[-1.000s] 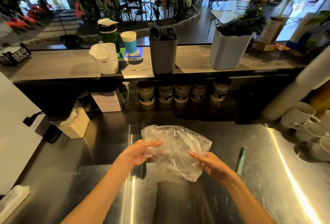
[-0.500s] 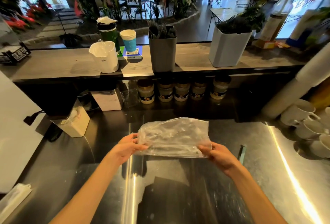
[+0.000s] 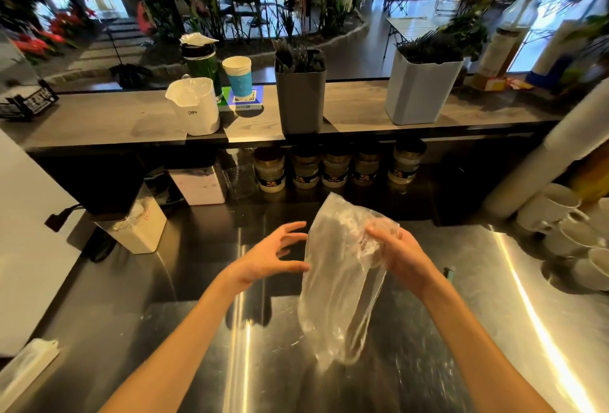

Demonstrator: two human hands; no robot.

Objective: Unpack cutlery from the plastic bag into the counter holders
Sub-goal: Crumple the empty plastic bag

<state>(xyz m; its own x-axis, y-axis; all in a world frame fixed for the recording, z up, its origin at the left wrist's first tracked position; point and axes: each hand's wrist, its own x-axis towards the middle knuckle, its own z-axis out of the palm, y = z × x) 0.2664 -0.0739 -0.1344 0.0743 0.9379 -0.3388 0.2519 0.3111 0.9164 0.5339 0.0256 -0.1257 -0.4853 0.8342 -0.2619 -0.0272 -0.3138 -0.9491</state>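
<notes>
A: What has changed in the last half second?

B: The plastic bag was stretched flat between both hands; now it hangs upright from the right hand alone, whose fingers are bunched around its upper part. The left hand has let go and hovers just beside the bag with fingers spread, holding nothing.

A: Anything left inside?

B: It looks limp and see-through, and I make out no cutlery in it (the film is crumpled, so I cannot be sure). I judge the unpacking is about finished: the grey holder and the white holder on the raised shelf already show dark cutlery standing in them.

A: And room to move?

B: The bag hangs over the steel counter, well short of the shelf edge and the jars tucked beneath it. White cups crowd the right side and a lidded container stands to the left, so the freest room lies straight ahead and towards the body.
</notes>
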